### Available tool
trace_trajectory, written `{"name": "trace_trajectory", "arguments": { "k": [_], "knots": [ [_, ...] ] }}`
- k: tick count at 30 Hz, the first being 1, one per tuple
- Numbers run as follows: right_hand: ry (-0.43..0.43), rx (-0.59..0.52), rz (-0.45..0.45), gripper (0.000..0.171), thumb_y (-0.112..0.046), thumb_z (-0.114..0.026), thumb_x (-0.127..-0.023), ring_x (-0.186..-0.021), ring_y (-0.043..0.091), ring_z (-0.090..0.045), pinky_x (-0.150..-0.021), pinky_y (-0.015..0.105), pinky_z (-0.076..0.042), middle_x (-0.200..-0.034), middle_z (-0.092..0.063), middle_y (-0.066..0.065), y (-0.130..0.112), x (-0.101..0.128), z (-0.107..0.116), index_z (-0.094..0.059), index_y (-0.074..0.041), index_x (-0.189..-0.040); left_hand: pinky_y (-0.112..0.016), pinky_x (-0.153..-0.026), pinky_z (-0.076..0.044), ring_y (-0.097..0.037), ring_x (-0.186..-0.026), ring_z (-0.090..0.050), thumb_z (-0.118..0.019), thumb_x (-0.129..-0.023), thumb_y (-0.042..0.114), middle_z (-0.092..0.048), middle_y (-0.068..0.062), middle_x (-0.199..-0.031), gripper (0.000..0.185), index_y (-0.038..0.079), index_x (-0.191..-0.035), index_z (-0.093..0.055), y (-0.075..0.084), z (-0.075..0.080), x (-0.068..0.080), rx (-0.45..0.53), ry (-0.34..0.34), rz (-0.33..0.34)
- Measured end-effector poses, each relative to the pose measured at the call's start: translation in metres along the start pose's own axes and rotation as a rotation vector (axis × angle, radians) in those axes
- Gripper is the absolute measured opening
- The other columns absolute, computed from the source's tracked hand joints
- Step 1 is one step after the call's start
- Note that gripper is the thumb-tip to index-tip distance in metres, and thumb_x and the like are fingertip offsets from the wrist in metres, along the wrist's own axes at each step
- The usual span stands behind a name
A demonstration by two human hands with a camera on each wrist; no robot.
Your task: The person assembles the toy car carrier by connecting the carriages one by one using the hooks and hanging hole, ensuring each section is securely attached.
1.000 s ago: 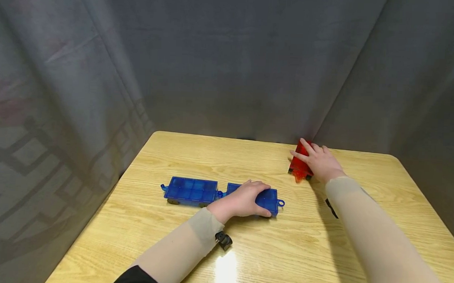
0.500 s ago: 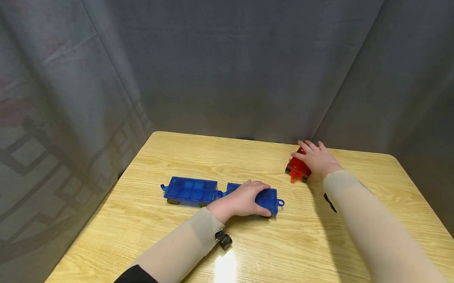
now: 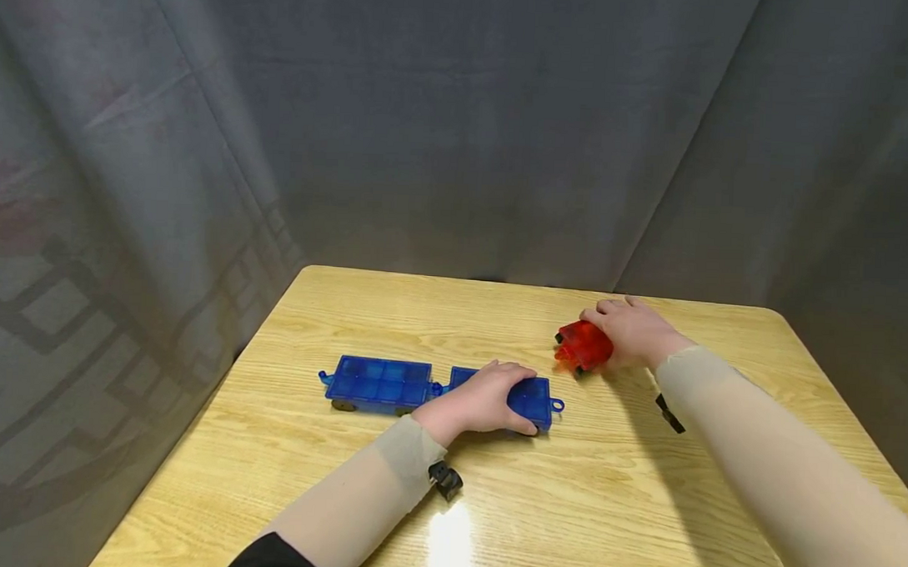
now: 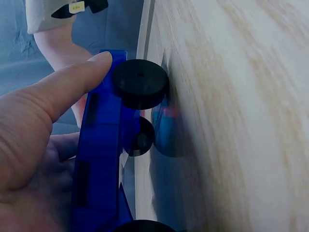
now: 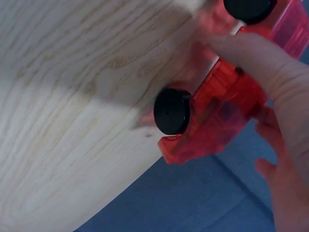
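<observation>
My left hand (image 3: 487,399) lies across the right-hand blue toy wagon (image 3: 532,399), with the thumb on its near side and the fingers over the far side. A blue ring hitch (image 3: 558,406) sticks out at this wagon's right end. A second blue wagon (image 3: 379,381) is joined to it on the left. At the back right, my right hand (image 3: 633,329) grips a translucent red toy car (image 3: 583,346), whose hitch end points left and toward me. The right wrist view shows the thumb along the car's side (image 5: 222,116), between black wheels (image 5: 172,111).
The toys are on a light wooden table (image 3: 386,498) with a glossy bright patch near the front. Grey curtains (image 3: 459,133) hang close behind its back edge and along both sides. A small black camera (image 3: 445,479) sits at the left wrist.
My right hand has brought the red car left and toward me, turning its hitch end to the left. My left hand stays on the blue wagon.
</observation>
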State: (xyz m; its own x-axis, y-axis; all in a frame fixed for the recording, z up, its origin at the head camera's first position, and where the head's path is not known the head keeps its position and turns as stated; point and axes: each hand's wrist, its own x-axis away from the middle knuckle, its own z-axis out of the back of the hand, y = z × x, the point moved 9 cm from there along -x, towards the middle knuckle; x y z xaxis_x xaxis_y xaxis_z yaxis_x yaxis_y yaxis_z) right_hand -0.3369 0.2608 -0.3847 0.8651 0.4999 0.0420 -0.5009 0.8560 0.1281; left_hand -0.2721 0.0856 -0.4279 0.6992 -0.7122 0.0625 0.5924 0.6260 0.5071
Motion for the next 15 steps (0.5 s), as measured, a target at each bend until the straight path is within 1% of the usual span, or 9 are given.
{"name": "trace_trajectory", "arguments": {
  "k": [3, 5, 7, 10, 15],
  "knots": [
    [0.022, -0.027, 0.01, 0.08, -0.035, -0.094, -0.063, -0.103, 0.037, -0.056, -0.099, 0.063, -0.039, -0.109, -0.056, 0.015, -0.007, 0.007, 0.004, -0.058, -0.009, -0.129, -0.032, -0.118, -0.014, -0.016, -0.14, -0.036, -0.081, -0.08, 0.047, -0.046, 0.0, -0.148, 0.082, 0.014, -0.148, -0.047, -0.001, 0.0, -0.001, 0.0, 0.002, -0.005],
    [0.026, -0.058, 0.008, 0.078, -0.034, -0.094, -0.062, -0.093, 0.032, -0.056, -0.091, 0.057, -0.046, -0.101, -0.052, 0.012, -0.011, 0.011, 0.005, -0.059, -0.011, -0.128, -0.032, -0.118, -0.014, -0.016, -0.139, -0.036, -0.081, -0.08, 0.047, -0.047, 0.0, -0.147, 0.082, 0.014, -0.147, -0.047, -0.002, 0.001, -0.002, -0.001, 0.004, -0.005],
    [0.017, -0.094, 0.001, 0.078, -0.034, -0.095, -0.062, -0.086, 0.028, -0.054, -0.083, 0.049, -0.05, -0.097, -0.049, 0.01, -0.015, 0.015, 0.004, -0.059, -0.012, -0.128, -0.033, -0.118, -0.014, -0.016, -0.139, -0.036, -0.081, -0.08, 0.047, -0.047, 0.0, -0.147, 0.082, 0.014, -0.147, -0.048, -0.003, 0.001, -0.003, -0.002, 0.005, -0.004],
    [-0.01, -0.144, -0.013, 0.079, -0.036, -0.095, -0.062, -0.082, 0.025, -0.052, -0.074, 0.043, -0.051, -0.094, -0.048, 0.008, -0.02, 0.024, 0.0, -0.059, -0.014, -0.129, -0.033, -0.118, -0.013, -0.016, -0.139, -0.037, -0.082, -0.079, 0.046, -0.048, 0.0, -0.147, 0.082, 0.014, -0.147, -0.048, -0.004, 0.001, -0.004, 0.001, 0.007, -0.003],
    [-0.044, -0.194, -0.034, 0.079, -0.037, -0.093, -0.063, -0.083, 0.024, -0.052, -0.071, 0.041, -0.052, -0.095, -0.048, 0.008, -0.026, 0.04, -0.005, -0.059, -0.014, -0.131, -0.033, -0.118, -0.014, -0.016, -0.139, -0.036, -0.082, -0.079, 0.046, -0.047, 0.0, -0.148, 0.082, 0.014, -0.147, -0.048, -0.004, 0.0, -0.005, 0.009, 0.01, -0.004]
  ]
}}
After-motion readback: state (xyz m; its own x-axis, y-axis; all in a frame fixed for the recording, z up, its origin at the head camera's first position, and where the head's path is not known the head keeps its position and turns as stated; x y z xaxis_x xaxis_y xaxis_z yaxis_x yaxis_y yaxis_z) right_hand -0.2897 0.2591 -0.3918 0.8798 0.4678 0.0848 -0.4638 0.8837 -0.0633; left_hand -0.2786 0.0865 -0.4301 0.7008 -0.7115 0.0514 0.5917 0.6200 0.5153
